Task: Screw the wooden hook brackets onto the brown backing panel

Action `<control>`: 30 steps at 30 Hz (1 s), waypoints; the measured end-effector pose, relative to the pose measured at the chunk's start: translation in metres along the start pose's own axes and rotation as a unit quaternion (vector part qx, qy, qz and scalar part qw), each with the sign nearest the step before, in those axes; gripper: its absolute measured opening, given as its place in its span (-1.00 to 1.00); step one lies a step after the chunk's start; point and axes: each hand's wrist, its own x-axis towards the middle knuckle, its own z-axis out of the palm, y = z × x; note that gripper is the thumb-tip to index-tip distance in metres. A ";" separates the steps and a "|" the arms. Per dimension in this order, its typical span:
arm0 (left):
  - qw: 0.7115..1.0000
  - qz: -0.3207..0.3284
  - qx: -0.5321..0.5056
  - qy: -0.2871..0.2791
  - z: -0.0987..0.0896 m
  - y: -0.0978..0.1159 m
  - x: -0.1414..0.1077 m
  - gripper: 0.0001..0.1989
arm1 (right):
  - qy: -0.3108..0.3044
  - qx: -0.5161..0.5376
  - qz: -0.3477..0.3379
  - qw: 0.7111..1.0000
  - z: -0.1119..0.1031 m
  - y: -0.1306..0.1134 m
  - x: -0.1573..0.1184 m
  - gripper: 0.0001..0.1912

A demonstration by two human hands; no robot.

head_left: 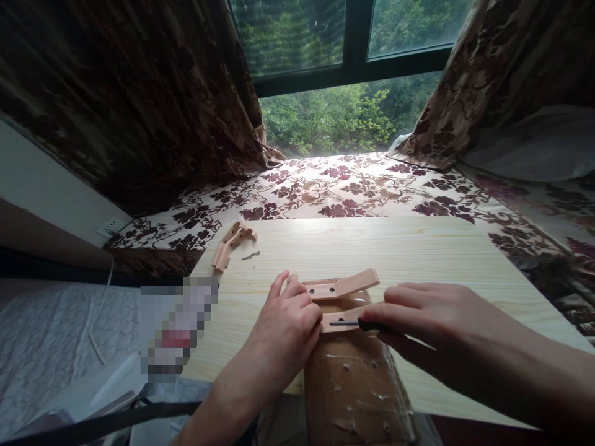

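Wood brackets [344, 287], lower centre of frame.
Left hand [290, 319] clamped on their left ends, right hand [418, 310] gripping a screwdriver [366, 324] over the lower bracket [356, 314].

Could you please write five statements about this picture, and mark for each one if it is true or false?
1. The right hand holds a thin tool. True.

2. The left hand touches nothing. False: it touches the wooden piece below the tool's shaft.

3. The tabletop is covered with flowered cloth. False: its surface shows pale wood grain; the flowered cloth lies beyond it, towards the window.

4. Small metal-looking pieces lie on the tabletop. True.

5. Green foliage shows outside. True.
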 end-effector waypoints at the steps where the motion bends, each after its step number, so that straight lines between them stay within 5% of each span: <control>1: 1.000 0.000 0.000 -0.001 0.000 -0.001 0.001 -0.81 | 0.004 0.004 -0.006 1.000 0.001 -0.001 0.001 -0.83; 16: 1.000 -0.003 -0.024 0.003 0.004 -0.002 0.001 -0.84 | 0.020 0.008 -0.071 0.997 0.010 -0.003 0.016 -0.78; 25: 0.999 -0.015 -0.043 0.014 0.001 0.001 -0.002 -0.88 | -0.015 0.017 -0.050 0.998 0.008 -0.007 0.018 -0.80; 30: 0.989 -0.023 -0.090 0.118 -0.017 0.008 -0.020 -0.76 | -0.033 0.048 -0.046 0.997 0.001 -0.011 0.026 -0.77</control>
